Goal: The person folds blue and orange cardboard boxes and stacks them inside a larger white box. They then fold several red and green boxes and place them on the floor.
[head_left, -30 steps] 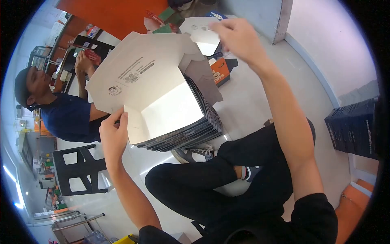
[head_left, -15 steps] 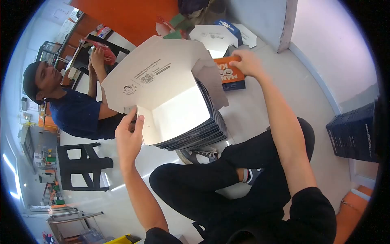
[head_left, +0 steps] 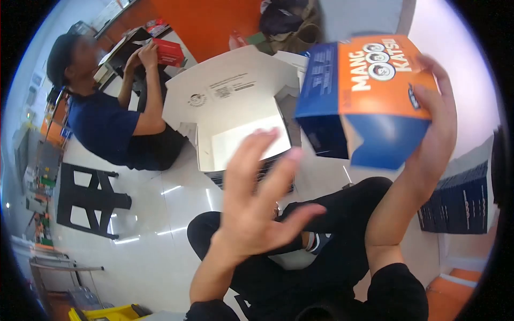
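Observation:
Up at the right, my right hand (head_left: pixel 436 107) grips an orange and blue printed food box (head_left: pixel 383 72), its fingers over the orange panel's far edge. The box is folded into shape and held tilted in the air, with a dark opening at its near left side. My left hand (head_left: pixel 257 203) is raised in the middle with its fingers spread, holding nothing and a little blurred. Behind that hand stands a stack of nested open boxes (head_left: pixel 246 139), white inside, with the top one's printed lid flap (head_left: pixel 230 80) leaning back. The left fingers partly hide the stack.
A co-worker (head_left: pixel 112 112) sits at the left, hands on a red box (head_left: pixel 167 52). A black stool (head_left: pixel 91 200) lies on its side on the tiled floor. More dark blue stacked boxes (head_left: pixel 460 200) stand at the right, and bags (head_left: pixel 292 24) lie at the back.
My right hand has lifted the orange and blue box from the floor behind the stack, toward me and up. My left hand has let go of the top stacked box and moved right, fingers spread.

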Tool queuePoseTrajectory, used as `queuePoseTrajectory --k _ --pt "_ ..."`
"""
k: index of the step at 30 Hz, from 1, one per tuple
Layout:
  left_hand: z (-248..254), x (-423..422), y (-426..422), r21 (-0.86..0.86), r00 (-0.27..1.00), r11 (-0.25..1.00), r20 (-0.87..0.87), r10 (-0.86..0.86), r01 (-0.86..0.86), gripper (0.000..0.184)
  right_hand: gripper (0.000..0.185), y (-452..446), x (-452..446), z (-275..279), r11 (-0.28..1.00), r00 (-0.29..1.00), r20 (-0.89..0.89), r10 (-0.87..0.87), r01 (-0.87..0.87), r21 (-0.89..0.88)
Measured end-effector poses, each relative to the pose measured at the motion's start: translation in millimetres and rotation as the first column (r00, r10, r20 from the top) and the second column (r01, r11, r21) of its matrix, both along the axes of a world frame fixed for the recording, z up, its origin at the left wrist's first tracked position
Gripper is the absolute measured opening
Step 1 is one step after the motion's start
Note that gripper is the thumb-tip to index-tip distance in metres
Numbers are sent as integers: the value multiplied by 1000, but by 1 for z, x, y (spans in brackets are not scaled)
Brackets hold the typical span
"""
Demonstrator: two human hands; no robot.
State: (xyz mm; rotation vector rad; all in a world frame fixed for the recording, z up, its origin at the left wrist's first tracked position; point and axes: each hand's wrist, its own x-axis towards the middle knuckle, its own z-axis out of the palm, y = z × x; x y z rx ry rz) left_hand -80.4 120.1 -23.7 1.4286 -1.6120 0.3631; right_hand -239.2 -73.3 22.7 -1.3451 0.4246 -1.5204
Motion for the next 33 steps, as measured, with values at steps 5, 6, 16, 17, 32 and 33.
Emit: queuePoseTrajectory --k 5,6,16,17,32,33 --pt "12 3 -26 -192 998 980 12 60 -57 60 64 53 23 1 966 974 -85 212 -222 -132" --pt "15 15 -19 -173 994 980 40 103 -95 53 67 59 31 0 928 938 36 346 -336 -161" --pt "34 95 10 -260 371 948 -911 -178 -185 35 88 -4 19 -7 418 850 -513 -121 -425 -802" --pt "32 101 8 -261 370 948 -912 -178 -185 35 93 -3 26 -10 523 855 -517 -42 -422 -740" --pt "-8 146 -27 48 316 961 -939 136 -272 33 75 -3 116 -95 762 785 -329 525 -605 -229" --pt "0 141 -19 81 245 964 -959 144 -253 37 73 -1 116 -93 765 787 -343 512 -600 -235"
